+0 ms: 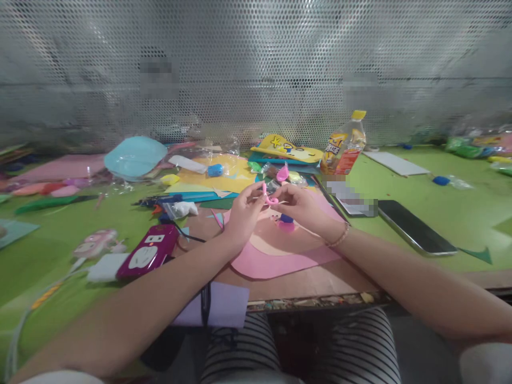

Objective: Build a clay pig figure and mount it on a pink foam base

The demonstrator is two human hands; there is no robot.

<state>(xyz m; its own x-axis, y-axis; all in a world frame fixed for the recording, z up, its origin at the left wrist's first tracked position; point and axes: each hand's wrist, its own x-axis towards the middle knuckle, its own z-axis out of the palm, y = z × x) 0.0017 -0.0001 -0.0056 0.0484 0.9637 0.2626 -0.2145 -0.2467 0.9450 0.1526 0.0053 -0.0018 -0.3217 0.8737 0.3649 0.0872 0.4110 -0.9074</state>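
Between both hands, a thin curled pink strand of what looks like modelling clay point(272, 201) is held above the table. My left hand point(248, 213) is closed, pinching the strand near its upright end. My right hand point(299, 209) has thumb and fingers pressed together at the strand's curled right side. Beneath them lies a pink paper shape point(260, 264) with a paler peach layer point(264, 237). On it sit a small dark blue lump point(286, 218) and a pink piece point(286, 227), partly covered by my right hand.
A drink bottle point(344, 144) stands behind on the right, near a dark phone point(416, 226). To the left are a purple device point(149, 252), a white cable point(24, 320) and a light blue round piece point(135, 156). Yellow paper shapes point(288, 149) lie behind. A perforated metal panel point(256, 69) closes the back.
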